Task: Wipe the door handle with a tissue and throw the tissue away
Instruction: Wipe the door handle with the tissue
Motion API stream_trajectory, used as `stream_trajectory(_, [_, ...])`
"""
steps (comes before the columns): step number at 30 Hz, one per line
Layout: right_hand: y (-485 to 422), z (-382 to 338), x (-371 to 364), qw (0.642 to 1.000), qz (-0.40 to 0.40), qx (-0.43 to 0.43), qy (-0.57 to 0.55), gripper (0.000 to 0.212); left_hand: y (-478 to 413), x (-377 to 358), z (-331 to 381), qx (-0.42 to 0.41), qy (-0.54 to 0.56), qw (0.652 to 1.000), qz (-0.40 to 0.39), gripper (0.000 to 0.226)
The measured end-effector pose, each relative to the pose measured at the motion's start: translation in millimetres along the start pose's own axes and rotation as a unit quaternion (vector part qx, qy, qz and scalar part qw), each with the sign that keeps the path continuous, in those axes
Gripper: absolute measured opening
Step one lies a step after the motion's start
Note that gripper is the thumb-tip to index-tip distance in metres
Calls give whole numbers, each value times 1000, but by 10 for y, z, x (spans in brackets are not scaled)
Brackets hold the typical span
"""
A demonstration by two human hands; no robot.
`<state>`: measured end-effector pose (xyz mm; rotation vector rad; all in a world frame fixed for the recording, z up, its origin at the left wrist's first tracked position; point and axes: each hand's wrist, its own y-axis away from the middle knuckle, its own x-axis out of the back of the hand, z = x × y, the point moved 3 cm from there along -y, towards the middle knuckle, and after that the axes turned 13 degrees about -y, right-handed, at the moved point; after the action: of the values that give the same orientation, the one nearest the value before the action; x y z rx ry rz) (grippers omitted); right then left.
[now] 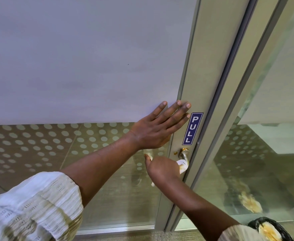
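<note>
A person's right hand (163,168) closes round a tissue (182,166) and presses it against the lever of a door handle (184,154) on a glass door (90,66). The tissue, white with brown smears, bulges out of the fist on the side nearest the door's edge, wrapped over the lower part of the lever; the right fingers themselves curl under and are hidden behind the back of the hand, with only the thumb tip showing at the upper left. A small white scrap also shows below the wrist. The handle's brass-coloured base sits just above the tissue, on the metal frame (193,75), with a few brown specks beside it.

The left hand (158,126) lies flat against the door just above the handle, its fingers (177,112) spread wide and holding nothing, the fingertips reaching onto the frame. Just right of those fingertips is a blue sign (192,128) reading PULL, set vertically on the frame above the handle.

The upper door panel is frosted plain; the lower part carries a pattern of pale dots. Both arms come from loose white woven sleeves (36,206) at the bottom of the view. At the lower right corner stands a bin (269,228) with a black liner, holding crumpled stained paper, well apart from the handle. Through the clear pane to the right, another stained wad (250,201) appears, though whether it is a reflection cannot be told.
</note>
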<state>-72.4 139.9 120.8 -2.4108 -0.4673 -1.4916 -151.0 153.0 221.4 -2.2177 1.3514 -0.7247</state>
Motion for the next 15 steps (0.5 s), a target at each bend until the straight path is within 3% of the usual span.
stream_trajectory(4, [207, -42, -76, 975, 152, 154, 53, 27, -4, 4, -17, 2, -5, 1000, 1, 69])
stream_trajectory(7, [209, 15, -135, 946, 203, 252, 30, 18, 2, 13, -11, 3, -1, 1000, -1, 70])
stream_trajectory(9, [230, 139, -195, 943, 177, 279, 24, 21, 5, 7, -9, 2, 1, 1000, -3, 71])
stream_trajectory(12, [353, 455, -271, 937, 133, 317, 56, 54, 15, -11, -1, 3, 7, 1000, -4, 72])
stream_trajectory(15, [352, 797, -84, 931, 133, 336, 51, 44, 21, -30, -6, 4, 12, 1000, -8, 72])
